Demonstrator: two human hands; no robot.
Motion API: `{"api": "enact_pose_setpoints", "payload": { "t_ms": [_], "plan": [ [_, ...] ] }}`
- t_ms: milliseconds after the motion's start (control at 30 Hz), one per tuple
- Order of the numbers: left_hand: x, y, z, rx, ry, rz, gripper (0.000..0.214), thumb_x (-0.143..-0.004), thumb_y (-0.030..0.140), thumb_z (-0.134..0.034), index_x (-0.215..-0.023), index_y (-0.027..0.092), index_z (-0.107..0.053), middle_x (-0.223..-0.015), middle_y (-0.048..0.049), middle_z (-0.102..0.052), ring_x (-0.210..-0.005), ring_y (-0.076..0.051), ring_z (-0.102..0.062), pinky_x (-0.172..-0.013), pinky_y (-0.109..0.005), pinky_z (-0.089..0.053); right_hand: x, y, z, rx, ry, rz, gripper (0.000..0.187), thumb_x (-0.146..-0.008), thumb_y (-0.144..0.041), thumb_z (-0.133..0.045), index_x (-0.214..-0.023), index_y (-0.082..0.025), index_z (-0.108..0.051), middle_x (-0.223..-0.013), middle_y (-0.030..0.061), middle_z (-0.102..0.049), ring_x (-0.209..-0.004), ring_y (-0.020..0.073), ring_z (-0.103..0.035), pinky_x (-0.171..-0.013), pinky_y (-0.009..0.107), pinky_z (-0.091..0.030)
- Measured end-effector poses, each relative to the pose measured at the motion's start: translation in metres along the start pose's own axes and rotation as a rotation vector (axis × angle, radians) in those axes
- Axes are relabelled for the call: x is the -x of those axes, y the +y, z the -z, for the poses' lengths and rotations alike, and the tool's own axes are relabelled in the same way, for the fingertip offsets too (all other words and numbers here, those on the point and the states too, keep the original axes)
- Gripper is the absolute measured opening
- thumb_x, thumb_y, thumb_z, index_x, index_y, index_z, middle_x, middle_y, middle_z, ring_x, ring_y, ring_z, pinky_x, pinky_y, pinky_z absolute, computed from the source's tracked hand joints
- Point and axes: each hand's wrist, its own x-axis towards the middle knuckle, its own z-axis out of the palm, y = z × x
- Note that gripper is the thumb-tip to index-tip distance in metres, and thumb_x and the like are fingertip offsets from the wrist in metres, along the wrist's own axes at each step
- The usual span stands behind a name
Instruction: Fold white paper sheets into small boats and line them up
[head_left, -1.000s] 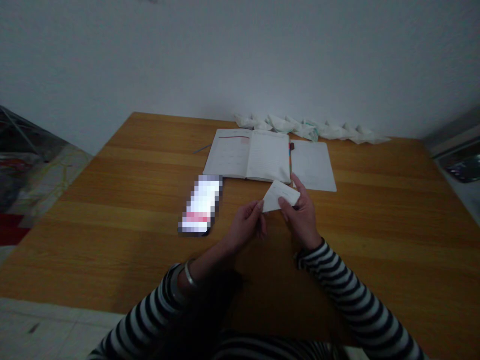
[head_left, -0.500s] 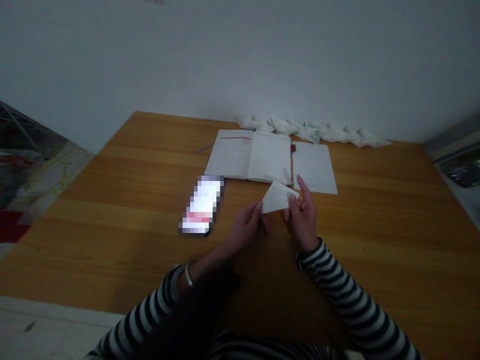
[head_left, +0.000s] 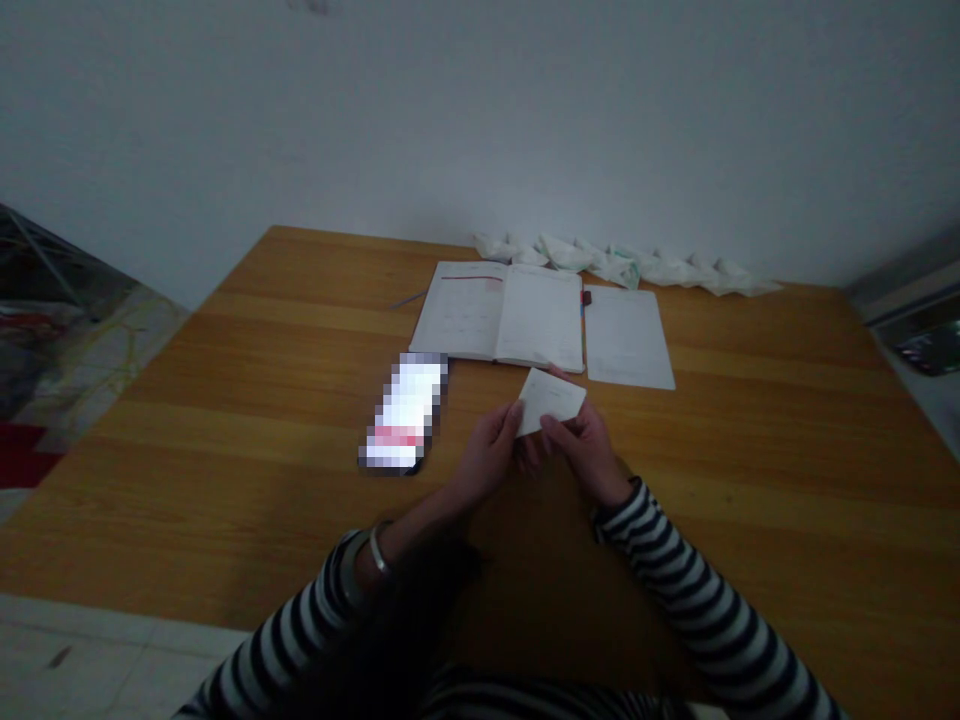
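The small white folded paper (head_left: 551, 398) is held just above the table (head_left: 225, 400), its long axis slanting from lower left up to the right. The left hand (head_left: 489, 458) pinches its lower left corner in a closed grip; the right hand (head_left: 589, 452) pinches the lower edge likewise. Behind it lies an open notebook (head_left: 499, 312) with a loose sheet (head_left: 628, 335) beside it, a phone (head_left: 403, 410) to the left, and crumpled papers (head_left: 622, 262) along the wall.

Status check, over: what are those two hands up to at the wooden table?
Left hand and right hand both pinching small white folded paper. Paper held just above wooden table. Open white notebook behind; nothing in the way.
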Motion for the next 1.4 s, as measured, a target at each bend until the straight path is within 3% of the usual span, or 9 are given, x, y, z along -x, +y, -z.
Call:
{"api": "enact_pose_setpoints", "payload": {
  "t_ms": [100, 233, 333, 500, 633, 867, 1000, 1167, 1400],
  "plan": [
    [-0.001, -0.005, 0.0, -0.025, 0.049, -0.027, 0.035, -0.094, 0.054, -0.054, -0.097, 0.019, -0.059, -0.06, 0.002, -0.062, -0.049, -0.014, -0.058, -0.049, -0.024, -0.046, 0.004, 0.006, -0.005, 0.099, 0.102, 0.07, 0.043, -0.087, -0.042, -0.065, -0.123, -0.019, -0.061, -0.076, 0.0014, -0.07, -0.054, 0.0139, -0.06, -0.051, 0.026, -0.052],
    [0.0, -0.006, -0.002, 0.056, 0.103, -0.125, 0.045, -0.086, 0.044, -0.07, -0.122, 0.02, -0.058, -0.112, -0.0085, -0.072, -0.107, -0.021, -0.067, -0.095, -0.033, -0.051, 0.008, 0.009, 0.0, 0.541, 0.255, 0.288, 0.049, -0.087, -0.027, -0.062, -0.136, -0.022, -0.058, -0.077, 0.002, -0.071, -0.059, 0.0167, -0.061, -0.057, 0.029, -0.053],
    [0.002, -0.006, -0.004, 0.21, -0.017, -0.043, 0.049, -0.087, 0.058, -0.062, -0.115, 0.017, -0.067, -0.124, -0.0129, -0.069, -0.12, -0.026, -0.062, -0.105, -0.038, -0.046, 0.007, 0.007, 0.007, 0.876, 0.042, 0.456, 0.055, -0.086, -0.017, -0.059, -0.14, -0.025, -0.055, -0.083, 0.0045, -0.073, -0.071, 0.0208, -0.066, -0.069, 0.035, -0.056],
    [0.0, -0.004, -0.002, 0.383, 0.07, 0.079, 0.043, -0.081, 0.052, -0.074, -0.101, 0.014, -0.07, -0.102, -0.0113, -0.076, -0.102, -0.024, -0.07, -0.09, -0.033, -0.054, 0.002, 0.003, 0.011, 1.043, -0.139, 0.619, 0.053, -0.091, -0.014, -0.051, -0.143, -0.025, -0.052, -0.092, 0.0077, -0.074, -0.086, 0.0249, -0.065, -0.079, 0.041, -0.053],
    [-0.003, 0.003, 0.001, 0.526, 0.064, 0.089, 0.03, -0.087, 0.04, -0.071, -0.099, 0.013, -0.069, -0.101, -0.0111, -0.075, -0.094, -0.021, -0.072, -0.083, -0.03, -0.057, 0.003, 0.0, 0.012, 1.026, -0.045, 0.621, 0.057, -0.093, -0.022, -0.056, -0.149, -0.025, -0.045, -0.087, 0.0066, -0.071, -0.081, 0.0251, -0.062, -0.078, 0.043, -0.051],
    [-0.001, 0.01, 0.0, 0.708, -0.019, 0.108, 0.021, -0.092, 0.027, -0.067, -0.105, 0.011, -0.069, -0.114, -0.0119, -0.073, -0.099, -0.019, -0.072, -0.097, -0.032, -0.056, 0.004, -0.005, 0.007, 0.744, 0.341, 0.592, 0.033, -0.088, -0.03, -0.069, -0.121, -0.032, -0.07, -0.117, 0.0085, -0.06, -0.109, 0.0275, -0.057, -0.089, 0.048, -0.051],
    [0.0, 0.011, 0.0, 0.721, 0.001, 0.116, 0.019, -0.092, 0.022, -0.066, -0.105, 0.01, -0.07, -0.114, -0.0119, -0.073, -0.102, -0.019, -0.071, -0.099, -0.032, -0.056, 0.001, -0.003, 0.006, 0.495, 0.305, 0.463, 0.034, -0.088, -0.029, -0.069, -0.123, -0.029, -0.069, -0.097, 0.0042, -0.065, -0.09, 0.0212, -0.062, -0.079, 0.039, -0.054],
    [-0.001, 0.011, 0.0, 0.694, 0.05, 0.126, 0.016, -0.089, 0.019, -0.068, -0.102, 0.009, -0.07, -0.111, -0.0119, -0.074, -0.1, -0.019, -0.071, -0.097, -0.032, -0.057, -0.002, 0.0, 0.009, 0.442, 0.25, 0.442, 0.012, -0.086, -0.026, -0.071, -0.097, -0.026, -0.076, -0.095, 0.0039, -0.067, -0.092, 0.0206, -0.063, -0.08, 0.037, -0.054],
    [-0.005, 0.003, 0.005, 0.614, 0.087, 0.098, 0.02, -0.085, 0.026, -0.074, -0.096, 0.01, -0.072, -0.1, -0.0099, -0.076, -0.091, -0.019, -0.072, -0.088, -0.029, -0.059, -0.007, 0.003, 0.012, 0.354, 0.182, 0.339, 0.017, -0.083, -0.024, -0.074, -0.1, -0.023, -0.071, -0.094, 0.0028, -0.068, -0.083, 0.0176, -0.062, -0.075, 0.032, -0.051]
  ]
}}
